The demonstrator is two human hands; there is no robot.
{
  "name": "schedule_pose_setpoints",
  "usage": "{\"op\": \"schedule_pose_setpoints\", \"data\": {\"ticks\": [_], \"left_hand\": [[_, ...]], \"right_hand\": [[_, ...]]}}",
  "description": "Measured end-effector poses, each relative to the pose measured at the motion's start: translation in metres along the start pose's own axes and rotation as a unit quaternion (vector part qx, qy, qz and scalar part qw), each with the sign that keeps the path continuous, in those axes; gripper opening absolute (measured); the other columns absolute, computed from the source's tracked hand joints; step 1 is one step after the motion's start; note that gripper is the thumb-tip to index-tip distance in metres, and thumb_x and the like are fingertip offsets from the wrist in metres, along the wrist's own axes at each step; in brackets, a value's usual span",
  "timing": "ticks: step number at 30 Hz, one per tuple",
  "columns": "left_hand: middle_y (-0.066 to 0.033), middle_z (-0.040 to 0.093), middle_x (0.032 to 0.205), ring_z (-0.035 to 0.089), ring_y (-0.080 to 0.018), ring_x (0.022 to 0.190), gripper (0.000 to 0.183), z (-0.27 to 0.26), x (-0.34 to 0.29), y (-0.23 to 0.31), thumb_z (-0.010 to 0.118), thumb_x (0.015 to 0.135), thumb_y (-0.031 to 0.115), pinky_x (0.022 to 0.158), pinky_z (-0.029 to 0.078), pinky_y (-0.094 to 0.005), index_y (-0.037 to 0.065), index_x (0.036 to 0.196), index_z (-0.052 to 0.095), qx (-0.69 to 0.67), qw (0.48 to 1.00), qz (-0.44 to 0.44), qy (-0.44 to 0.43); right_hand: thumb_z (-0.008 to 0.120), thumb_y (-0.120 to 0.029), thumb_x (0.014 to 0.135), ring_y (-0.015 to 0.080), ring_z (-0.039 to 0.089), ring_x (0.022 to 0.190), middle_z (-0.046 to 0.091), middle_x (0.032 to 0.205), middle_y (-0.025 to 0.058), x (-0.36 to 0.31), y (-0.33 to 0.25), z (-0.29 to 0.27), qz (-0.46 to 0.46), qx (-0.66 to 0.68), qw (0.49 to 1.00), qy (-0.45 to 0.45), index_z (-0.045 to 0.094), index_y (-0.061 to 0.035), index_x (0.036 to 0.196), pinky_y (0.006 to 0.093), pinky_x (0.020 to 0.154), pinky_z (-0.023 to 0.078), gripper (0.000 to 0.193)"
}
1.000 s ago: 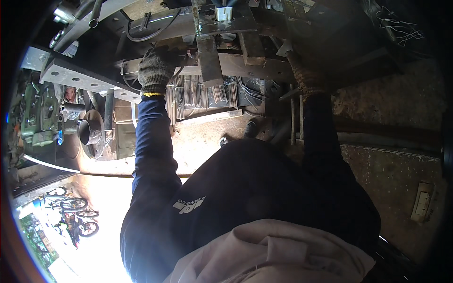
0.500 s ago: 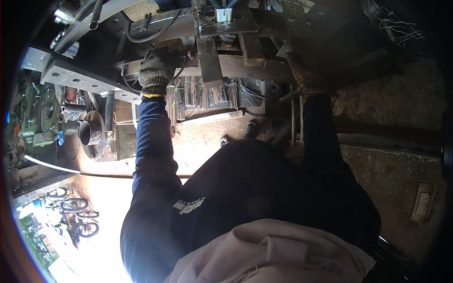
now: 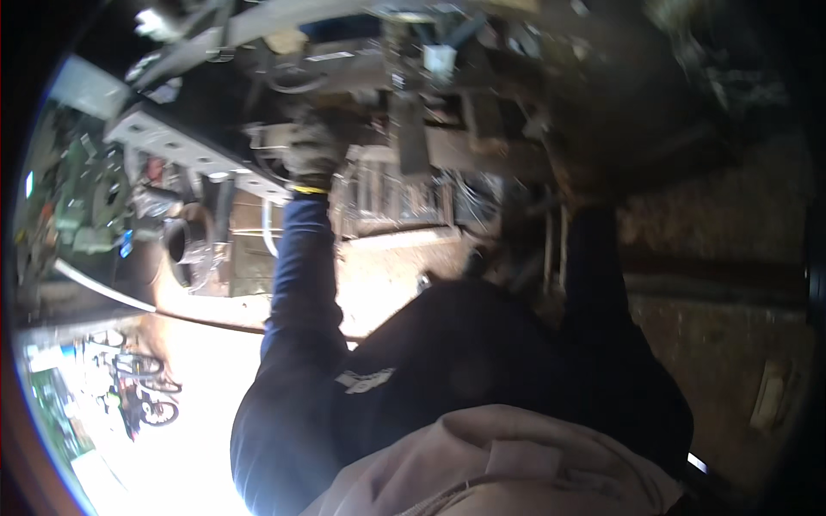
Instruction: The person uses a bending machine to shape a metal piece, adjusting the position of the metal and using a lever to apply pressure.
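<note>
Dim workshop, blurred. I see left hand point(image 3: 314, 150) in grey glove gripping dark metal frame point(image 3: 413, 129); small white rectangular tag point(image 3: 440, 60) above-right of fingers. Right hand point(image 3: 575, 176) on frame, grip unclear.

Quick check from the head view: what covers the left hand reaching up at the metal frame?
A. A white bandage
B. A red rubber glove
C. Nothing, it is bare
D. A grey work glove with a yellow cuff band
D. The left hand wears a grey work glove, a yellow band at its cuff above the dark blue sleeve, up against the metal frame.
</note>
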State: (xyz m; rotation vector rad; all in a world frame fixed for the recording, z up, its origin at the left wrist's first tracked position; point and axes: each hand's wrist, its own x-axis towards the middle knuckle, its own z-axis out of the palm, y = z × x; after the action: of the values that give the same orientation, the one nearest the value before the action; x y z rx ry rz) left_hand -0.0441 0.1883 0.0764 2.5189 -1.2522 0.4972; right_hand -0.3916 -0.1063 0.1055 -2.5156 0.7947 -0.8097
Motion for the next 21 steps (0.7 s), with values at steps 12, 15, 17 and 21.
{"op": "schedule_pose_setpoints", "data": {"ticks": [12, 15, 17, 21], "left_hand": [[-0.0121, 0.075, 0.096, 0.071, -0.0329, 0.096, 0.033, -0.033, 0.000, 0.031, 0.071, 0.082, 0.045, 0.084, 0.055, -0.0448, 0.015, 0.093, 0.078, 0.006, 0.999, -0.042, 0.017], [-0.0101, 0.076, 0.095, 0.070, -0.0328, 0.096, 0.035, -0.026, 0.004, 0.031, 0.070, 0.082, 0.048, 0.084, 0.054, -0.0456, 0.018, 0.100, 0.077, -0.012, 0.999, -0.031, 0.029], [-0.0093, 0.076, 0.096, 0.070, -0.0331, 0.097, 0.036, -0.018, -0.001, 0.027, 0.069, 0.083, 0.049, 0.086, 0.054, -0.0457, 0.019, 0.104, 0.075, -0.012, 0.999, -0.038, 0.022], [-0.0078, 0.076, 0.100, 0.069, -0.0331, 0.101, 0.035, -0.030, -0.004, 0.031, 0.067, 0.085, 0.050, 0.085, 0.053, -0.0476, 0.021, 0.101, 0.078, -0.001, 0.999, -0.044, 0.001]], "right_hand": [[0.062, -0.042, 0.101, 0.0373, 0.052, 0.135, 0.059, 0.142, 0.0165, 0.003, -0.040, -0.009, -0.083, -0.025, 0.996, -0.031, 0.056, -0.0134, 0.144, 0.0469, 0.115, 0.041, 0.052], [0.063, -0.042, 0.100, 0.0372, 0.052, 0.135, 0.059, 0.142, 0.0164, 0.006, -0.040, -0.005, -0.092, -0.031, 0.995, -0.029, 0.057, -0.0134, 0.143, 0.0468, 0.115, 0.041, 0.052], [0.063, -0.042, 0.100, 0.0371, 0.052, 0.135, 0.059, 0.142, 0.0164, 0.008, -0.041, -0.002, -0.099, -0.030, 0.994, -0.031, 0.057, -0.0134, 0.143, 0.0468, 0.115, 0.041, 0.052], [0.064, -0.042, 0.099, 0.0370, 0.053, 0.134, 0.059, 0.142, 0.0164, 0.003, -0.041, 0.001, -0.100, -0.030, 0.994, -0.025, 0.057, -0.0134, 0.142, 0.0467, 0.115, 0.041, 0.052]]}}
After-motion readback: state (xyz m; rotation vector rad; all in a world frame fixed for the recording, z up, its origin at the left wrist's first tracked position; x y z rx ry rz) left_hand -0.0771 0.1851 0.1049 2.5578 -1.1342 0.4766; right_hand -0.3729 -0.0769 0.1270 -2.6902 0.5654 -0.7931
